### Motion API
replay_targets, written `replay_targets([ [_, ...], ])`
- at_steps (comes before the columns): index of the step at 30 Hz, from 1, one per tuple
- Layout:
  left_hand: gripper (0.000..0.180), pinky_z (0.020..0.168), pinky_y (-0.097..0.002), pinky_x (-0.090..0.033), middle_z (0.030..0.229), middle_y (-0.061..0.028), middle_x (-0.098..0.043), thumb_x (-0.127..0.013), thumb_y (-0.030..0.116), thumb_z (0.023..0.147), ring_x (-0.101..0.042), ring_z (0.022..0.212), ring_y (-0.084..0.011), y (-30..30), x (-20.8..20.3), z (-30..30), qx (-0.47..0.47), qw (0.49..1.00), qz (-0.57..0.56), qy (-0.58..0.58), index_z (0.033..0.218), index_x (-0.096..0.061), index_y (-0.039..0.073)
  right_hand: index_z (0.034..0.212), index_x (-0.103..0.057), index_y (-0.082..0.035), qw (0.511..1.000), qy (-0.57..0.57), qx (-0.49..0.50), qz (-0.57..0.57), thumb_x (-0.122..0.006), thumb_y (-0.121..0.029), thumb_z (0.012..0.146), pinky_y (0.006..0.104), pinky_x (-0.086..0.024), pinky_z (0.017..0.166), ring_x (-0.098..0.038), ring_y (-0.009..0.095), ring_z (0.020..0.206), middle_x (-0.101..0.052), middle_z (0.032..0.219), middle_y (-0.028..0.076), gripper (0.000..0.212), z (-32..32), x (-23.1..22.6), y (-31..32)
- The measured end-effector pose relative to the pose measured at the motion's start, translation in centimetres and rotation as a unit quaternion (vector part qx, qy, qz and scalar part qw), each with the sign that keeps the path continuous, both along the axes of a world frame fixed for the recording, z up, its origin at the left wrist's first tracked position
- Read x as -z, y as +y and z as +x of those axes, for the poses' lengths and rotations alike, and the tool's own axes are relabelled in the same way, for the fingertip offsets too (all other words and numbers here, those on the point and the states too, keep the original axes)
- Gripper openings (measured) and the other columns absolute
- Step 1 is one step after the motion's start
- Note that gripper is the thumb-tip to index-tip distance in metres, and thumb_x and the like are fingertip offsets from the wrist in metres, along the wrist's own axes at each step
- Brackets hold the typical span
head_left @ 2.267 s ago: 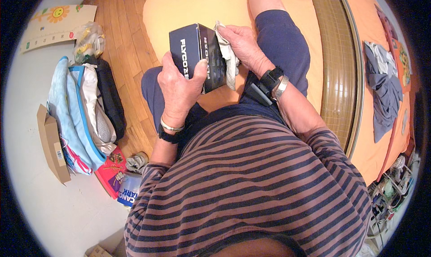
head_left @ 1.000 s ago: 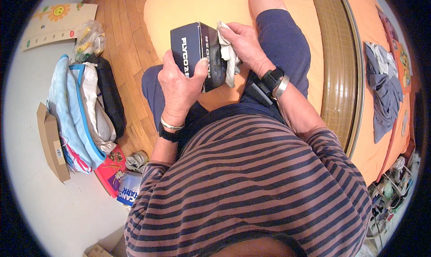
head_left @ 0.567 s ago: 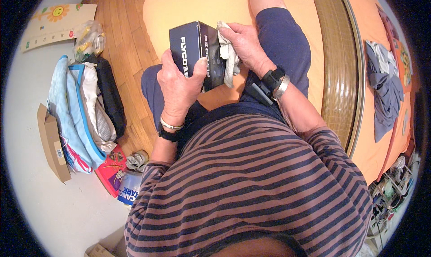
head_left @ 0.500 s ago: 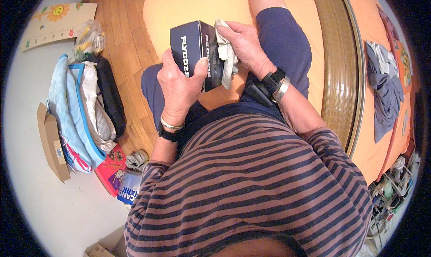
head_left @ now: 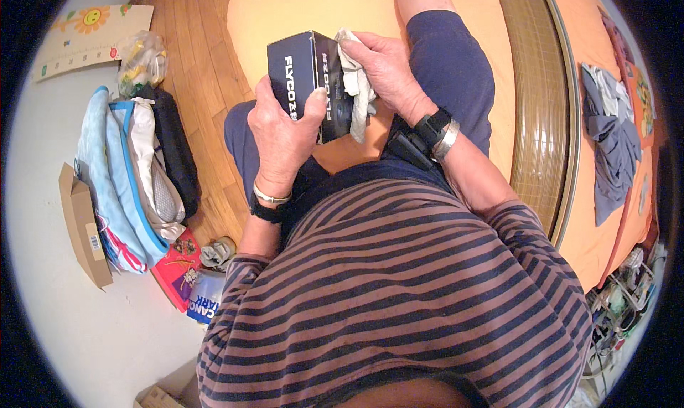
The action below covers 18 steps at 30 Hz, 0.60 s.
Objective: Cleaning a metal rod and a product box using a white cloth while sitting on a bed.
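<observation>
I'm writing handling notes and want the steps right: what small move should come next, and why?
Probably slide the whitish cloth along the right side of the dark blue box: the right hand pinches the cloth at that side, while the left hand grips the box.

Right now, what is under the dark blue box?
Beyond the dark blue box, a yellow surface shows. Whatever lies directly beneath is covered by the box and the left hand.
</observation>
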State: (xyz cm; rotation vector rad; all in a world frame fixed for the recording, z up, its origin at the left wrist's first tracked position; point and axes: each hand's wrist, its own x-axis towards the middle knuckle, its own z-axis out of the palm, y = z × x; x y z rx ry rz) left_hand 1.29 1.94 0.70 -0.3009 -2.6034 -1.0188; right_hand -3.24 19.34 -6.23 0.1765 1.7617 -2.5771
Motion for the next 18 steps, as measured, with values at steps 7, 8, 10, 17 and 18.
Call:
replay_targets([
  [7, 0.056, 0.066, -0.0398, -0.057, 0.081, -0.0227, -0.069, -0.079, 0.028, 0.077, -0.071, 0.072, -0.0345, -0.08, 0.12, 0.01, 0.002, 1.0, 0.013, -0.011, 0.111, -0.055, -0.009, 0.106, -0.072, 0.004, 0.999, 0.005, 0.013, 0.028, -0.066, -0.022, 0.094, 0.0265, -0.052, 0.07, -0.062, 0.009, 0.079, -0.071, 0.088, 0.003, 0.029, 0.24, -0.19, -0.2],
  [8, 0.056, 0.066, -0.0398, -0.057, 0.081, -0.0227, -0.069, -0.079, 0.028, 0.077, -0.071, 0.072, -0.0345, -0.06, 0.05, -0.01, -0.001, 1.0, 0.011, -0.013, 0.112, -0.055, -0.009, 0.106, -0.072, 0.004, 1.0, 0.002, 0.013, 0.021, -0.066, -0.022, 0.094, 0.0263, -0.052, 0.071, -0.062, 0.009, 0.079, -0.071, 0.088, 0.003, 0.029, 0.23, -0.17, -0.18],
  [10, 0.056, 0.066, -0.0398, -0.057, 0.081, -0.0226, -0.069, -0.079, 0.028, 0.077, -0.071, 0.072, -0.0345, -0.06, -0.02, -0.04, -0.003, 1.0, 0.009, -0.014, 0.112, -0.055, -0.009, 0.106, -0.072, 0.004, 1.0, -0.002, 0.013, 0.013, -0.067, -0.022, 0.094, 0.0262, -0.052, 0.071, -0.062, 0.008, 0.079, -0.071, 0.088, 0.003, 0.028, 0.15, 0.07, -0.17],
  [17, 0.055, 0.067, -0.0399, -0.057, 0.082, -0.0228, -0.069, -0.078, 0.027, 0.077, -0.072, 0.073, -0.0346, -0.13, 0.03, -0.1, -0.006, 0.999, 0.024, -0.024, 0.111, -0.056, -0.01, 0.108, -0.072, 0.004, 1.0, 0.001, 0.009, -0.002, -0.067, -0.023, 0.095, 0.0256, -0.052, 0.071, -0.062, 0.008, 0.08, -0.071, 0.089, 0.003, 0.03, 0.18, 0.2, -0.22],
  [18, 0.055, 0.067, -0.0399, -0.057, 0.082, -0.0229, -0.069, -0.078, 0.027, 0.077, -0.071, 0.073, -0.0345, -0.16, 0.03, -0.11, -0.007, 0.999, 0.027, -0.026, 0.111, -0.056, -0.01, 0.109, -0.072, 0.004, 1.0, 0.004, 0.01, 0.0, -0.067, -0.023, 0.095, 0.0256, -0.052, 0.071, -0.062, 0.008, 0.079, -0.071, 0.09, 0.003, 0.031, 0.21, 0.21, -0.21],
])
